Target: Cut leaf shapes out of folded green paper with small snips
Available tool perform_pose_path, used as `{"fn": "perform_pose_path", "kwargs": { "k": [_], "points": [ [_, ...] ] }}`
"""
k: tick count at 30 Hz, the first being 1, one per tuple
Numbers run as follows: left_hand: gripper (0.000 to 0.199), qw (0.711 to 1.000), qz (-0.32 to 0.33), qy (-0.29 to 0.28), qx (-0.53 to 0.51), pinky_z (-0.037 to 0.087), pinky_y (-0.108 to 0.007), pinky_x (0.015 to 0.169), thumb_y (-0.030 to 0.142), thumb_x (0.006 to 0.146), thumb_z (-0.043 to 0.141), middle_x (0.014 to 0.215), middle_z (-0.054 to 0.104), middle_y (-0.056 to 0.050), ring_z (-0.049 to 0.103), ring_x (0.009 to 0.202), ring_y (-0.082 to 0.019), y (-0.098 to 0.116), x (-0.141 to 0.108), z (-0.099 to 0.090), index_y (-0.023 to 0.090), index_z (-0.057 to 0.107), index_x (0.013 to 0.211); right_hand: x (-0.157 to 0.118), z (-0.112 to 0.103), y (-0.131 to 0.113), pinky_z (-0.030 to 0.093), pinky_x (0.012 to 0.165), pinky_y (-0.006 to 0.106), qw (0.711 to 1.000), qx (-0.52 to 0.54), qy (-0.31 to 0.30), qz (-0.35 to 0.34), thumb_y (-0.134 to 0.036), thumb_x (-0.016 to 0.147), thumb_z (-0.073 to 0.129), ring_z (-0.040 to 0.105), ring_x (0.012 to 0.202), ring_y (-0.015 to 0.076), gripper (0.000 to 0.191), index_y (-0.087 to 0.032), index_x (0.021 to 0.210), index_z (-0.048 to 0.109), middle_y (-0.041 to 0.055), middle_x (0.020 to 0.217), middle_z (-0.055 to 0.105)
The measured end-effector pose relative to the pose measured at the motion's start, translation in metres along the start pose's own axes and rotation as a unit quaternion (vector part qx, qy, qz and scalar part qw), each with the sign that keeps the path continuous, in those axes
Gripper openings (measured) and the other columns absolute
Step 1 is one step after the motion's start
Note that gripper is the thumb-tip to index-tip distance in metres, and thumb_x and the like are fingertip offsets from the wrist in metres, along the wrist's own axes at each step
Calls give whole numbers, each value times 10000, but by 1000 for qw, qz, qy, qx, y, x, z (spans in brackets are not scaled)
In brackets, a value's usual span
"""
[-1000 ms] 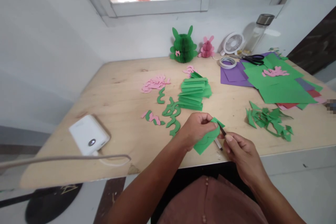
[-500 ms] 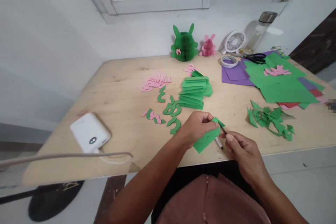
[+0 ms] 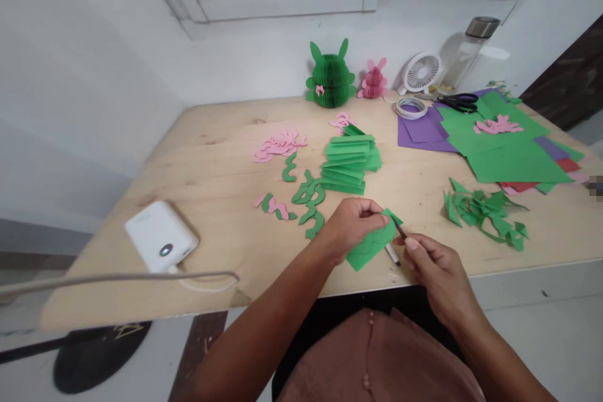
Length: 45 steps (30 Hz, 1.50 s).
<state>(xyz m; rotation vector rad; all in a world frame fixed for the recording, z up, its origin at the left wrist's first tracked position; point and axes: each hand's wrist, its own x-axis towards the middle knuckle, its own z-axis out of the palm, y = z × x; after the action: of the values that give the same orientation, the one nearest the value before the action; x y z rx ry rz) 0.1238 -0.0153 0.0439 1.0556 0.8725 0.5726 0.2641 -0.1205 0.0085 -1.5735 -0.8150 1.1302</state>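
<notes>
Cutting appears the current step: left hand [image 3: 352, 226] pinches green paper [image 3: 362, 254]; right hand [image 3: 431, 257] grasps dark cutting tool [image 3: 400, 232] at its edge, beside the left grip. Next cut should probably follow the drawn line [image 3: 372, 242].

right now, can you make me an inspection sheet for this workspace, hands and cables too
Surface: pale wooden table, a few dark marks.
Job's things: green paper with drawn curves; dark tool at its edge.
Clutter: green scraps at right; pink cutouts; black scissors.
Hands: left hand pinches the paper; right hand grips the tool.
Cables: pale cable from white power bank, leaving view at left.
Surroundings: window above; bottle and fan at the back.
</notes>
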Motion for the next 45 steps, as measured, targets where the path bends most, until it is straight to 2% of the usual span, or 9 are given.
{"fn": "perform_pose_path", "kwargs": {
  "k": [8,23,33,45],
  "points": [
    [99,1000,-13,-16,1,368,-210,533,203,685,660,589,610,21,499,506,-73,-1,0,0,143,591,648,1,0,0,189,474,227,1000,7,-6,-9,-531,790,648,306,509,86,405,-142,888,698,-50,548,416],
    [104,1000,-3,-24,11,331,-204,523,203,663,674,549,552,45,460,502,-64,-1,1,-2,143,591,644,0,-1,-2,200,458,222,1000,-19,-3,-19,-528,782,639,304,501,90,402,-137,846,708,-46,539,398],
    [109,1000,-6,-15,-5,364,-213,534,220,687,669,569,583,29,474,499,-69,4,-2,-1,141,608,641,0,-2,-3,209,444,219,999,-31,-9,-26,-516,806,623,317,498,94,392,-136,846,716,-36,545,412],
    [138,999,3,-38,18,360,-215,542,252,683,673,588,597,13,488,521,-76,4,1,-4,134,611,645,2,-1,-4,212,446,215,1000,-14,-9,-23,-507,803,633,313,486,86,390,-135,883,721,-41,533,410]
  ]
}}
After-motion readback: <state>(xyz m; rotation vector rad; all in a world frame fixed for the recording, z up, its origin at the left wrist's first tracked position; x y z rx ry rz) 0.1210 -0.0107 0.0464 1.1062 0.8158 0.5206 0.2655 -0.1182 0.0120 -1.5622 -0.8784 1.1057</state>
